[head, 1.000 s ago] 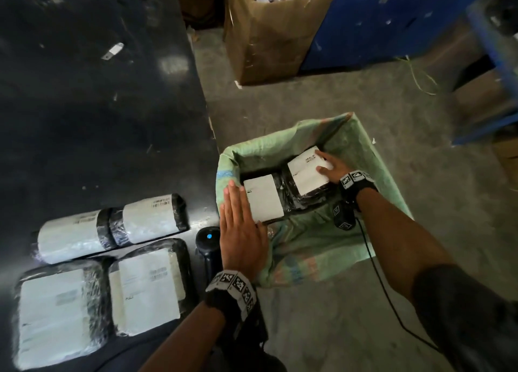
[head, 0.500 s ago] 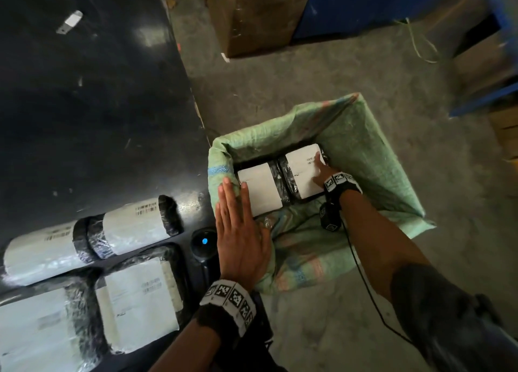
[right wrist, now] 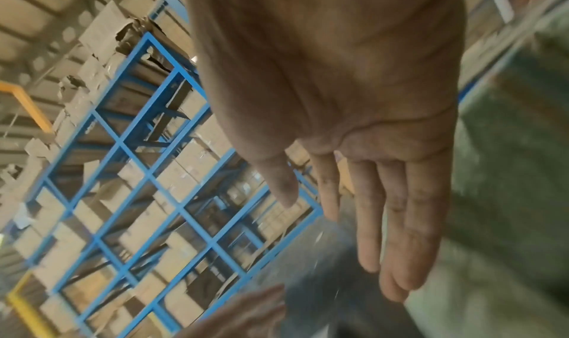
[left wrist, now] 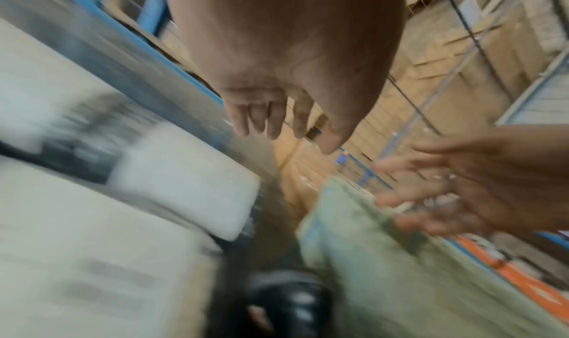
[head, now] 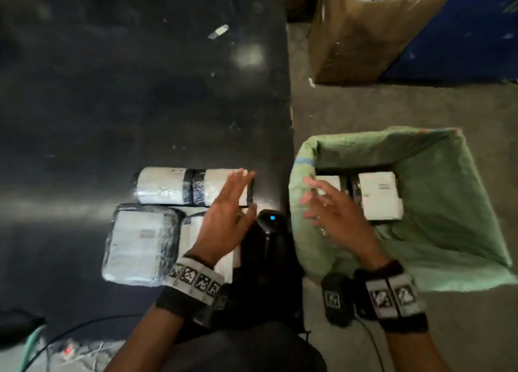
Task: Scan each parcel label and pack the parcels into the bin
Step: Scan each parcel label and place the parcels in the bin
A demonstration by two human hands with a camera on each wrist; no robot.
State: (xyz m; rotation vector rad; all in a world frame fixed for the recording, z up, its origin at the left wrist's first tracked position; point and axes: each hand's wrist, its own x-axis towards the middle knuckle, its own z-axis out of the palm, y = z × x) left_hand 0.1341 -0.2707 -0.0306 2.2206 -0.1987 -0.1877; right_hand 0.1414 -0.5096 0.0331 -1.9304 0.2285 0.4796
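Note:
Two white-labelled parcels wrapped in black film lie side by side in the bin lined with a green sack [head: 437, 175]: one [head: 378, 196] in full view, the other [head: 329, 182] partly behind my right hand. My right hand [head: 322, 203] hovers open and empty over the bin's left side. On the black table [head: 140, 91] lie a long rolled parcel [head: 168, 186], a flat parcel [head: 137, 242] and another flat parcel [head: 193, 228] partly under my left hand. My left hand [head: 241, 198] is open above them, fingers straight, holding nothing. The wrist views are blurred.
A black scanner [head: 270, 220] with a blue light stands at the table's right edge, between table and bin. A brown cardboard box [head: 358, 35] of papers and a blue structure [head: 462, 35] stand on the concrete floor beyond. Cables lie at the lower left.
My right hand has let go of the parcel in the bin and drawn back left. My left hand has left the bin's rim and moved left over the table parcels.

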